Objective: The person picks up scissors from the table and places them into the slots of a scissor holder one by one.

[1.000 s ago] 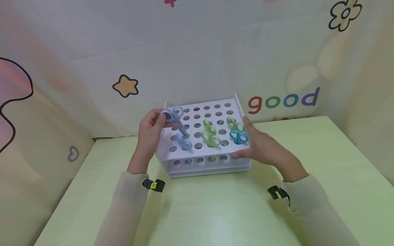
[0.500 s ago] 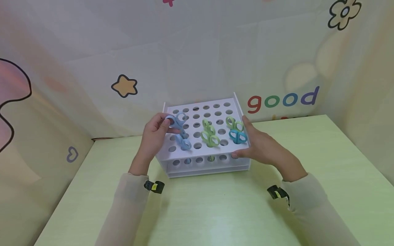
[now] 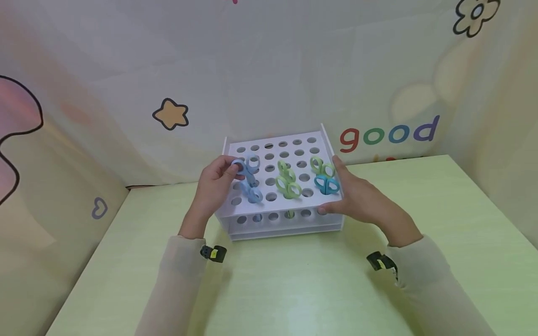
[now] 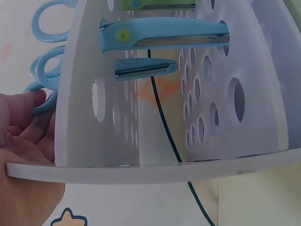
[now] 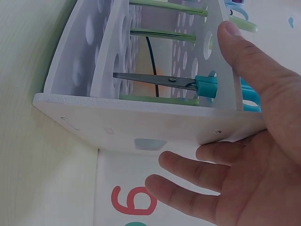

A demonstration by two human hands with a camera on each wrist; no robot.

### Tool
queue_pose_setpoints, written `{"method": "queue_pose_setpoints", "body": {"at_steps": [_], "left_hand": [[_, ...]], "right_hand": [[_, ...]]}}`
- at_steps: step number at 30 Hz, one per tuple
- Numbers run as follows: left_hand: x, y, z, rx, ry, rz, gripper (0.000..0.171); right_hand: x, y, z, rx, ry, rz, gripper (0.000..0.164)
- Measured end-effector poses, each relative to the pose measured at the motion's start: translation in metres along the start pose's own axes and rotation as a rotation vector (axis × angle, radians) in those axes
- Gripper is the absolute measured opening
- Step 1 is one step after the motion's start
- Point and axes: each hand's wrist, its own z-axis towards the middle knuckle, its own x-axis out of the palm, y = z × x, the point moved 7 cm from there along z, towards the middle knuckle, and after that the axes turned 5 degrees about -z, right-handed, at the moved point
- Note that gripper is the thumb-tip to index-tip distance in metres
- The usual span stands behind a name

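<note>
My left hand [image 3: 212, 186] pinches one handle loop of light blue scissors [image 3: 248, 173] at the left side of a white perforated rack [image 3: 273, 206]. In the left wrist view their short blue blade end [image 4: 146, 68] pokes through the upper board, apart from the lower one. Just in front, another light blue pair of scissors [image 3: 251, 192] stands in a hole. My right hand [image 3: 359, 196] rests against the rack's right side, thumb on the front top edge. Its other fingers lie fairly straight along the side panel [image 5: 150, 125], seen in the right wrist view.
Two light green scissors [image 3: 287, 187] stand mid-rack. Teal scissors [image 3: 326, 185] and another light green pair [image 3: 322, 167] stand near the right edge. The rack sits on a pale green table [image 3: 286, 280] against a printed wall cloth [image 3: 269, 70].
My left hand has moved right and down with the light blue scissors, whose blades have sunk into a hole behind the front blue pair. The right hand stays on the rack.
</note>
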Motion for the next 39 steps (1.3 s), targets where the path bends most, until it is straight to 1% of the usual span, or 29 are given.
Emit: {"method": "queue_pose_setpoints", "body": {"at_steps": [2, 7, 9, 25, 28, 31, 36, 39], "left_hand": [[0.0019, 0.0002, 0.0005, -0.004, 0.004, 0.041, 0.020], [0.0052, 0.0002, 0.0009, -0.020, 0.004, 0.199, 0.021], [0.0054, 0.0003, 0.0006, -0.028, -0.002, 0.236, 0.021], [0.0056, 0.0000, -0.0034, -0.063, -0.034, 0.287, 0.022], [0.0062, -0.0003, -0.0041, -0.060, -0.039, 0.296, 0.023], [0.0054, -0.0021, -0.0052, -0.040, -0.052, 0.317, 0.025], [0.0050, -0.0065, -0.0072, 0.033, -0.060, 0.338, 0.030], [0.0044, -0.0079, -0.0081, 0.069, -0.067, 0.332, 0.030]], "right_hand": [[-0.0001, -0.0008, -0.0004, 0.001, 0.000, 0.000, 0.132], [0.0000, -0.0013, -0.0005, 0.005, 0.004, 0.006, 0.132], [0.0002, -0.0011, -0.0003, 0.006, 0.004, 0.007, 0.132], [0.0002, -0.0011, 0.0000, 0.014, 0.008, 0.012, 0.131], [0.0000, -0.0009, -0.0004, 0.012, 0.005, 0.011, 0.131], [0.0002, -0.0006, -0.0006, 0.009, 0.005, 0.018, 0.131], [0.0003, -0.0005, -0.0009, 0.007, 0.006, 0.017, 0.132], [0.0003, -0.0001, -0.0006, 0.007, 0.004, 0.013, 0.132]]}}
